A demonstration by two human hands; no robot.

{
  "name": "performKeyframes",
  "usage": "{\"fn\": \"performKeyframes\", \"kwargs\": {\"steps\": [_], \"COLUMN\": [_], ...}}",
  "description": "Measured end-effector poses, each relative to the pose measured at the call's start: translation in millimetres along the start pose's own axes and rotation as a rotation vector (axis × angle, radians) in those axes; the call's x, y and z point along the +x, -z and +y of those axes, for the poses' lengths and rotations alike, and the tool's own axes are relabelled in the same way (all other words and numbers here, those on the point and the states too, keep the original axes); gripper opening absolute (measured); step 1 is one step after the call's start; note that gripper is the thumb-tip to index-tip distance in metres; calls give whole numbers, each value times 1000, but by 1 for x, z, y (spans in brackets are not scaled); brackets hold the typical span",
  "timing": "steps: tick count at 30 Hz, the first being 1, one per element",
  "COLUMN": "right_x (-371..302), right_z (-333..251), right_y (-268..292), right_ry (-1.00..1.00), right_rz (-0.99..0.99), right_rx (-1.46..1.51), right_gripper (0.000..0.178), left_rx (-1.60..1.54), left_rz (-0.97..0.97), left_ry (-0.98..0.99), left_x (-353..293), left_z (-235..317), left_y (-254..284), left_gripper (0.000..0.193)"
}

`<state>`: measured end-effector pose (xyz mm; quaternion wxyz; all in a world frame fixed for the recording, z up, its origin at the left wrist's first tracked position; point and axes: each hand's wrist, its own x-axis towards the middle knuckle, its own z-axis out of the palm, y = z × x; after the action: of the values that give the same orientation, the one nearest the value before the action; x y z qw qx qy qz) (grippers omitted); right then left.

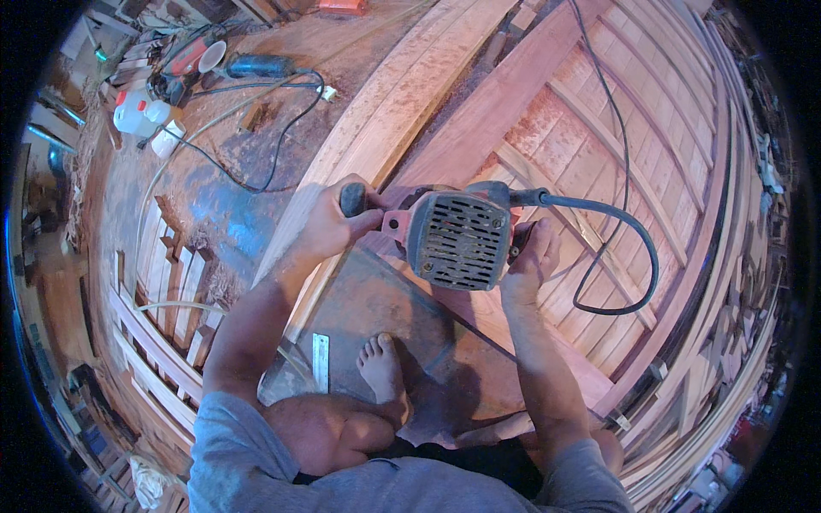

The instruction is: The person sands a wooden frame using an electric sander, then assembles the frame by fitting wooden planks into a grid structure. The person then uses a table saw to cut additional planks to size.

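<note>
My two hands hold a router (pixel 458 241) with a dark vented motor cap, in front of me over the near rail of a reddish slatted wooden panel (pixel 564 154). Fingers of my left hand (pixel 332 227) are closed about the dark knob on the router's left side. On the opposite side, my right hand (pixel 532 256) is wrapped round the other grip, which is mostly hidden. From the router's upper right a thick black cord (pixel 629 214) loops over the panel. The router's base and bit are hidden beneath its body.
A long thick plank (pixel 376 111) runs along the panel's left. Near my bare foot lies a metal rule (pixel 321 363). At the far left are power tools, including a blue one (pixel 259 67), and a white jug (pixel 132 115). Stacked wood strips (pixel 697 359) line the right.
</note>
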<state>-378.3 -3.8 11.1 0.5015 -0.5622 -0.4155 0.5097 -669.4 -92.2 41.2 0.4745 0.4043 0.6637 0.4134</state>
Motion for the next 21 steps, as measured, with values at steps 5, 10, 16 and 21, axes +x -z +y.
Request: {"fn": "performKeyframes", "kwargs": {"steps": [5, 10, 16, 21], "right_x": [-2, -6, -6, 3], "right_z": [3, 3, 0, -11], "right_y": [-1, -2, 3, 13], "right_ry": [43, 17, -21, 4], "right_rz": [4, 4, -41, -222], "right_rx": [-53, -40, 26, 21], "right_gripper": [38, 39, 36, 33], "left_rx": [-22, 30, -107, -271], "left_rz": [-2, -42, 46, 195], "left_ry": [15, -44, 60, -35], "left_x": [3, 8, 3, -1], "left_z": [3, 5, 4, -4], "left_y": [4, 8, -5, -24], "left_gripper": [20, 18, 17, 13]}}
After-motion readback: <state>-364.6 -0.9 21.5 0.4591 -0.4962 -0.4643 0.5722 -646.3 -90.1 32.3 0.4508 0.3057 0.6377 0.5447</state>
